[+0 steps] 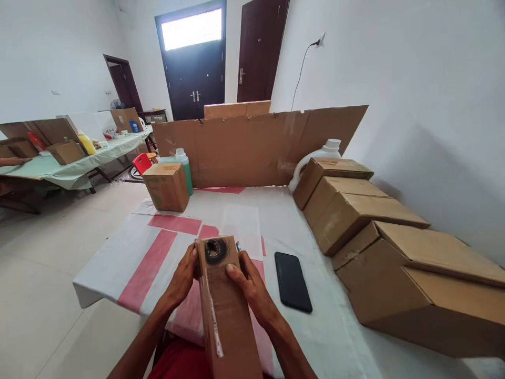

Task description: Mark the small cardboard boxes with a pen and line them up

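Two half-curled hands [184,275] [254,289] around carton [229,316]

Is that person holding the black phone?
No, the left hand and right hand hold a long cardboard box, while the black phone lies on the tablecloth.

Bright room overall. Strongest visible light: window [192,29] over double door [195,79], blown out white, bluish haze spilling past its frame; door goes near-black. Soft, broad shadow on right wall [394,68] above row of boxes [394,245]. Pale floor [51,252], faint sheen. Wide-angle distortion: walls lean, row's near end stretched toward edge. Held carton [231,310] fairly crisp; far table [112,154] soft, fine detail lost.
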The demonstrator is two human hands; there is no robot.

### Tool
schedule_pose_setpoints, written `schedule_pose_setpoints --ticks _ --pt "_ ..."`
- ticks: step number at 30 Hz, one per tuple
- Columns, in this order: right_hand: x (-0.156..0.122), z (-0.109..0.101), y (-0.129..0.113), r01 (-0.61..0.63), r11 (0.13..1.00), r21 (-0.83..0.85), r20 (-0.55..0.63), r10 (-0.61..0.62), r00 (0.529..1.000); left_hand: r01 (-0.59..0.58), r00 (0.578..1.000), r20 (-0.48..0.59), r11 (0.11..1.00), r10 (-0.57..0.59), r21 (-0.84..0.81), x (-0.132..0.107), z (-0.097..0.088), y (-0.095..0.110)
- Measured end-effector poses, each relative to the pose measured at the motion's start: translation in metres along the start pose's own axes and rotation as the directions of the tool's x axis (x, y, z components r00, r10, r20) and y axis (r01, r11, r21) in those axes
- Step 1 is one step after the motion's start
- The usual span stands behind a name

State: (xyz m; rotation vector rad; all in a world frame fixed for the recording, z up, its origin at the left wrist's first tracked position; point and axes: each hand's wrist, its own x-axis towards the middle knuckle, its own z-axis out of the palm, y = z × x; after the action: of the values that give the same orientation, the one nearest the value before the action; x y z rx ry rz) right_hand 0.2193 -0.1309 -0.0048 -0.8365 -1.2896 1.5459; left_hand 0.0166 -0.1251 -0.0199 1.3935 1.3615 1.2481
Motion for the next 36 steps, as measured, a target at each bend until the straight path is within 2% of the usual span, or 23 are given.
schedule_pose_setpoints --ticks 2,4,6,8,11,13,15,18,21,24,28,31,34,36 --pt "-0.008 0.004 0.015 -0.052 0.997 0.064 -0.020 0.053 0.998 0.070 0.997 0.023 0.997 -0.069 -0.037 -0.013 0.001 -0.011" --pt "-0.009 0.010 0.029 -0.095 0.991 0.093 -0.075 0.102 0.992 0.087 0.996 -0.003 0.995 -0.087 -0.050 -0.015 -0.002 -0.015" --pt "-0.005 0.018 0.037 -0.110 0.989 0.095 -0.114 0.121 0.986 0.019 0.998 -0.056 1.000 -0.021 -0.024 -0.010 -0.007 -0.013" --pt "0.000 0.027 0.040 -0.078 0.994 0.077 -0.136 0.088 0.987 -0.087 0.994 -0.068 0.996 0.090 0.035 -0.002 -0.010 -0.007" --pt "0.001 0.032 0.042 -0.019 0.999 0.039 -0.161 0.025 0.987 -0.131 0.991 0.037 0.989 0.129 0.064 0.005 -0.013 -0.002" --pt "-0.001 0.025 0.045 -0.044 0.998 -0.044 -0.152 0.037 0.988 -0.090 0.989 0.117 0.995 0.086 0.031 0.004 -0.014 -0.002" --pt "-0.004 0.008 0.051 -0.120 0.961 -0.248 -0.198 0.071 0.978 -0.070 0.985 0.156 0.998 0.069 0.003 0.001 -0.016 -0.003" --pt "-0.004 -0.025 0.060 -0.261 0.807 -0.529 -0.371 0.057 0.927 -0.080 0.982 0.173 0.997 0.078 0.002 -0.004 -0.019 0.000" --pt "0.004 -0.046 0.068 -0.362 0.715 -0.598 -0.469 0.053 0.882 -0.077 0.981 0.178 0.997 0.079 -0.022 -0.007 -0.016 0.009" --pt "0.013 -0.053 0.077 -0.390 0.679 -0.622 -0.487 0.055 0.872 -0.127 0.977 0.167 0.990 0.135 -0.059 -0.007 -0.006 0.017" --pt "0.017 -0.062 0.079 -0.327 0.740 -0.588 -0.468 0.019 0.884 -0.151 0.964 0.207 0.984 0.168 -0.094 -0.003 0.004 0.017" --pt "0.013 -0.066 0.058 -0.245 0.828 -0.504 -0.494 -0.044 0.868 -0.096 0.967 0.226 0.991 0.116 -0.098 0.001 0.005 0.011" --pt "0.007 -0.053 0.020 0.002 0.961 -0.277 -0.505 -0.147 0.850 -0.102 0.964 0.239 0.991 0.121 -0.087 0.002 0.005 0.008" --pt "0.004 -0.032 -0.004 0.183 0.980 -0.080 -0.451 -0.199 0.870 -0.123 0.958 0.252 0.989 0.139 -0.078 0.002 0.006 0.009"
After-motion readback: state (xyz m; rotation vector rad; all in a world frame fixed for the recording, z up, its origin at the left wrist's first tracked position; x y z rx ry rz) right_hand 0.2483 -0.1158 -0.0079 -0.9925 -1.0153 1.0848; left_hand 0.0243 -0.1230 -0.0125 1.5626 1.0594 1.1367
